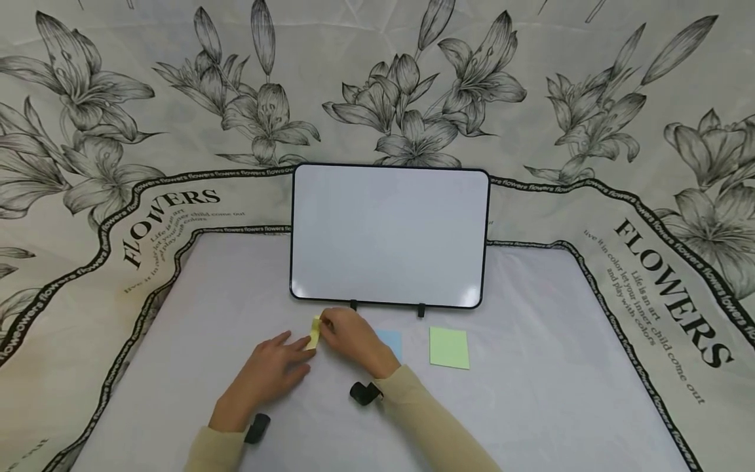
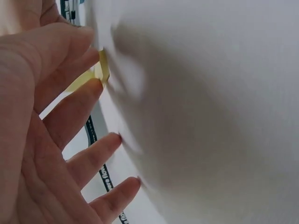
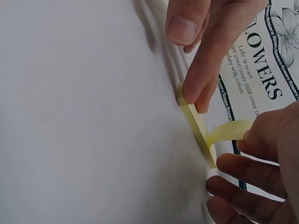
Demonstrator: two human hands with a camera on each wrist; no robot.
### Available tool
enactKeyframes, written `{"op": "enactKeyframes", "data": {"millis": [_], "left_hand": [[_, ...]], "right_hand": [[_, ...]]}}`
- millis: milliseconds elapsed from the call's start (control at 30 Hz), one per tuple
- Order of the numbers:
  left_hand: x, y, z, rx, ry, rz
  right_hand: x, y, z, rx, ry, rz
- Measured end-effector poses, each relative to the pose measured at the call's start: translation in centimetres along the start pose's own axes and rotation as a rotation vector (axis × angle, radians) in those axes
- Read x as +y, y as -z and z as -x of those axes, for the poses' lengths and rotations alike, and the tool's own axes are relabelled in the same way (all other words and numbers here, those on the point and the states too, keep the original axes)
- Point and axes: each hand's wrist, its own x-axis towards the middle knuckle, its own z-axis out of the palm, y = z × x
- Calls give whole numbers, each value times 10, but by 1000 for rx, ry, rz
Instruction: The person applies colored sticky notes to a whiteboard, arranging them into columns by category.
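On the white cloth, a thin yellow sticky note pad (image 3: 198, 128) lies between both hands. Fingertips of my left hand (image 1: 265, 370) press down on its near end, with the other fingers spread over the cloth. My right hand (image 1: 356, 341) pinches the free end of the top yellow sheet (image 3: 229, 131). That sheet curls upward while its other end still joins the pad. A light blue square of sticky notes (image 1: 392, 342) is partly hidden behind the right hand. To its right lies a light green square of sticky notes (image 1: 449, 348).
Behind the notes stands a blank whiteboard (image 1: 389, 236) with a black frame, on small black feet (image 1: 421, 311). The tablecloth has a flower print and a black lettered border (image 1: 580, 259) around its white middle.
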Motion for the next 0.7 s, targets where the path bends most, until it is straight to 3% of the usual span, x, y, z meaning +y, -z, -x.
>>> {"op": "enactKeyframes", "data": {"millis": [267, 433, 700], "left_hand": [[-6, 6, -3, -11, -34, 15], [-7, 5, -3, -27, -5, 23], [-7, 5, -5, -48, -16, 12]], "right_hand": [[6, 0, -3, 48, -27, -61], [10, 1, -3, 74, -45, -93], [13, 4, -7, 113, -50, -111]]}}
